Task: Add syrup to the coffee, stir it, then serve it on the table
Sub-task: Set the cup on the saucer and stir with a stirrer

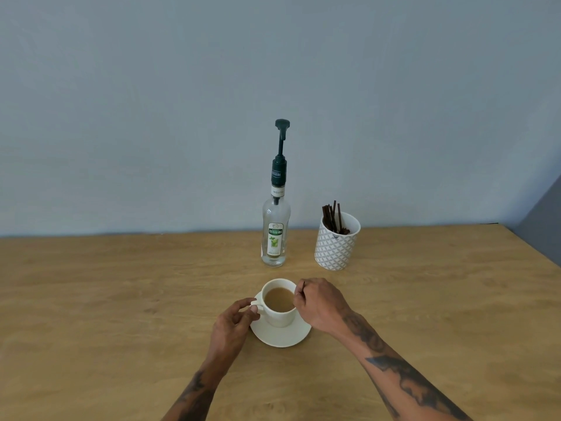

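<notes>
Coffee cup (278,302) stands on its saucer (280,335) at desk (121,299) centre. Our left hand (233,322) pinches the handle at 9 o'clock; right hand (318,302), at 3 o'clock, pinches a thin stirrer (300,289) at the rim, its lower end hidden.

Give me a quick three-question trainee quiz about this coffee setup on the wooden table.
1. True or false: the white ceramic cup of milky coffee stands on a white saucer.
2. Which hand pinches the cup's handle?
3. The patterned white holder of dark stir sticks stands where? A) left of the clear glass syrup bottle with the dark pump B) right of it C) on the saucer

Key: 1 true. 2 the left hand; the right hand pinches a thin dark stirrer at the rim. 3 B.
</notes>
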